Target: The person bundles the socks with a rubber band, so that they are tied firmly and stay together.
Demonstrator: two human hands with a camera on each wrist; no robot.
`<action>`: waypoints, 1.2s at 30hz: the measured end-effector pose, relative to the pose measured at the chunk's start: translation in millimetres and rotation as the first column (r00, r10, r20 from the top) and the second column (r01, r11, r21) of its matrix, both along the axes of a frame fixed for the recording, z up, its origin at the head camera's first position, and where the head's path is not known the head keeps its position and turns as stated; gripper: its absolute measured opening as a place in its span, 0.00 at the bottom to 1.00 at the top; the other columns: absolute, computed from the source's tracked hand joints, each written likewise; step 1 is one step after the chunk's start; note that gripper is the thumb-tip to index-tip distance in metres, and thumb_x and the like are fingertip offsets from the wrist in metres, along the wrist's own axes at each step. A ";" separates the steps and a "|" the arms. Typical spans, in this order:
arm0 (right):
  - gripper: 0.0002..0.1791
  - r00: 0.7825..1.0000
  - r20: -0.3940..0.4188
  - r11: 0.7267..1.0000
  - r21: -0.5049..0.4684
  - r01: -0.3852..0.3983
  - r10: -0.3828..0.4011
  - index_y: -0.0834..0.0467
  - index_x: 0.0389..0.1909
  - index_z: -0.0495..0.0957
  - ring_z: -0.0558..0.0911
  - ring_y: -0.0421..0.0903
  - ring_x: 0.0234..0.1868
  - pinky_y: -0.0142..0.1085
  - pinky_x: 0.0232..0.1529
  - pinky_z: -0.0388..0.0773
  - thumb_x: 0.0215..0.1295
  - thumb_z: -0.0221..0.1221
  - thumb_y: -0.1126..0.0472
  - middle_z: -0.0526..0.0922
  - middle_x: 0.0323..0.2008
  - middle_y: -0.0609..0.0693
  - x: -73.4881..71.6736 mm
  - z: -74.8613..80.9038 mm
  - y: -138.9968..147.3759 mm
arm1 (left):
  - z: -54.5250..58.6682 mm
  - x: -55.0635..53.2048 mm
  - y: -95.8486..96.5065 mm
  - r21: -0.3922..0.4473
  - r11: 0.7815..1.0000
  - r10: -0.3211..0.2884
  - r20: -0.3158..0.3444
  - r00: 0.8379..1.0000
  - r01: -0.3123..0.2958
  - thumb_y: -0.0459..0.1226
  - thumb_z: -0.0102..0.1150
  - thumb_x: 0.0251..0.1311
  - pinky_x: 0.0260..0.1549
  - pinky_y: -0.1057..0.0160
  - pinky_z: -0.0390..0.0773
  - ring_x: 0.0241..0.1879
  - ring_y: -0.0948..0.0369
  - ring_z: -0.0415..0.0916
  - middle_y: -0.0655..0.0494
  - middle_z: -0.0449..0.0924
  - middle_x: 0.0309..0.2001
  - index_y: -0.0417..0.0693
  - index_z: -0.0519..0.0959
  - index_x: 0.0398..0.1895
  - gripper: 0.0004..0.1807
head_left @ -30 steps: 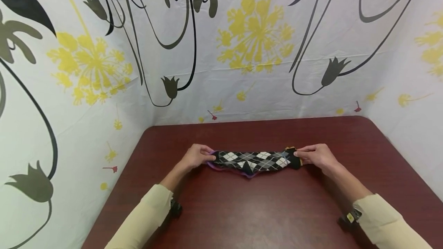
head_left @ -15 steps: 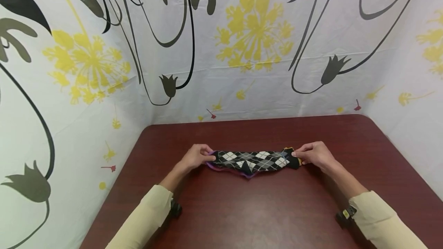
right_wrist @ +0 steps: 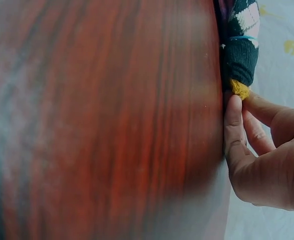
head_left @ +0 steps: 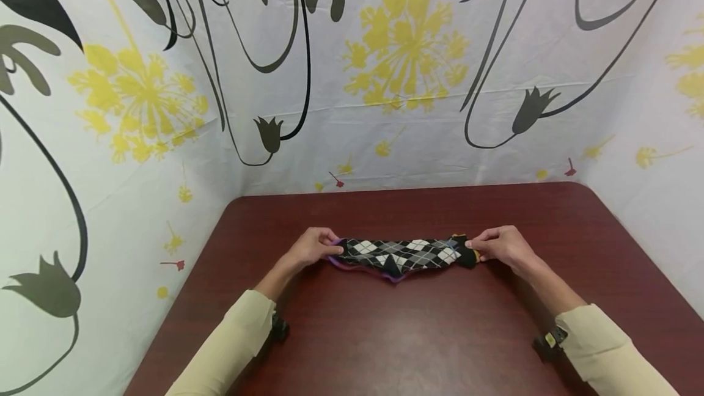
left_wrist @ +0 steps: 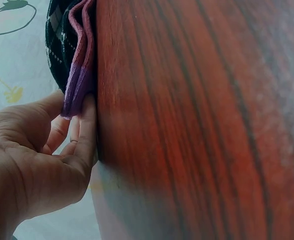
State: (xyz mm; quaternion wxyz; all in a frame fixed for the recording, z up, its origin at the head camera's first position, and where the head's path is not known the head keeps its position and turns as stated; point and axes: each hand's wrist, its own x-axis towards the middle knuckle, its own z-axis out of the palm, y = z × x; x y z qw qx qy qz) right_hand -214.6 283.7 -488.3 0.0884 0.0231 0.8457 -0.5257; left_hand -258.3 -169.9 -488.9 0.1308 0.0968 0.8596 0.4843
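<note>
An argyle sock (head_left: pixel 404 255) in black, grey and white lies stretched sideways across the table in the head view, its dark heel patch pointing toward me. Purple and pink knit edging (left_wrist: pixel 79 82) shows as stacked layers in the left wrist view. My left hand (head_left: pixel 312 248) pinches the purple-edged end between thumb and fingers. At the other end, my right hand (head_left: pixel 507 247) pinches the dark end, where a yellow knit tip (right_wrist: pixel 240 89) sticks out between thumb and fingers in the right wrist view. The sock's underside is hidden.
The dark red wood-grain table (head_left: pixel 396 335) has rounded far corners. Behind it and at both sides hangs a white cloth (head_left: pixel 330 90) printed with flowers. Dark devices are strapped at the left wrist (head_left: pixel 279 329) and right wrist (head_left: pixel 550 344).
My right hand and forearm have shifted slightly to the left, and its fingers sit a little differently on the dark end. My left hand keeps its hold; the sock lies nearly the same.
</note>
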 end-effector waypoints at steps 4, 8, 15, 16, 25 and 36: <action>0.14 1.000 0.020 1.000 -0.010 0.000 0.001 0.72 0.42 0.88 0.86 0.45 0.29 0.38 0.35 0.87 0.72 0.69 0.61 0.88 0.38 0.53 -1.0 0.9 1.3 | 0.1 -0.8 1.1 -0.004 1.000 -0.002 -0.002 1.000 0.002 0.31 0.76 0.62 0.27 0.67 0.79 0.26 0.65 0.77 0.55 0.82 0.27 0.38 0.85 0.37 0.08; 0.14 0.999 0.034 1.000 -0.012 0.005 -0.004 0.71 0.42 0.88 0.86 0.45 0.29 0.37 0.36 0.87 0.72 0.69 0.60 0.88 0.37 0.52 -3.3 1.8 4.1 | -0.7 -2.6 2.0 -0.007 1.000 -0.005 -0.008 1.000 0.005 0.32 0.76 0.62 0.27 0.67 0.79 0.26 0.64 0.77 0.55 0.82 0.28 0.39 0.85 0.37 0.08; 0.16 1.000 0.024 1.000 -0.025 0.005 -0.004 0.73 0.45 0.87 0.87 0.45 0.30 0.37 0.36 0.87 0.72 0.69 0.60 0.88 0.39 0.54 -4.7 0.5 6.9 | -2.8 -5.7 5.0 -0.007 1.000 0.003 -0.007 1.000 -0.003 0.33 0.76 0.63 0.28 0.68 0.78 0.26 0.65 0.76 0.55 0.83 0.28 0.39 0.85 0.37 0.08; 0.16 1.000 0.022 1.000 -0.028 0.002 -0.002 0.73 0.45 0.87 0.87 0.45 0.30 0.38 0.37 0.87 0.72 0.69 0.60 0.89 0.39 0.54 -4.2 0.5 7.0 | -3.0 -5.6 5.3 -0.009 1.000 0.004 -0.007 1.000 -0.004 0.33 0.76 0.63 0.28 0.68 0.78 0.26 0.65 0.76 0.55 0.83 0.28 0.39 0.85 0.37 0.08; 0.17 0.999 -0.047 0.999 -0.025 0.025 -0.026 0.73 0.47 0.87 0.89 0.46 0.32 0.38 0.37 0.88 0.72 0.70 0.60 0.90 0.41 0.57 0.7 -1.1 4.0 | -8.8 -3.1 3.5 -0.050 0.997 0.053 -0.058 0.997 -0.056 0.39 0.78 0.62 0.29 0.66 0.75 0.29 0.62 0.77 0.55 0.86 0.31 0.42 0.88 0.39 0.10; 0.21 0.996 -0.065 0.997 -0.062 0.052 -0.056 0.73 0.54 0.84 0.89 0.45 0.36 0.39 0.39 0.88 0.72 0.70 0.59 0.90 0.45 0.57 2.0 1.0 3.9 | -8.3 6.8 -0.8 0.041 0.995 0.097 -0.037 0.995 -0.095 0.39 0.75 0.66 0.44 0.60 0.85 0.50 0.54 0.87 0.46 0.89 0.48 0.41 0.89 0.51 0.15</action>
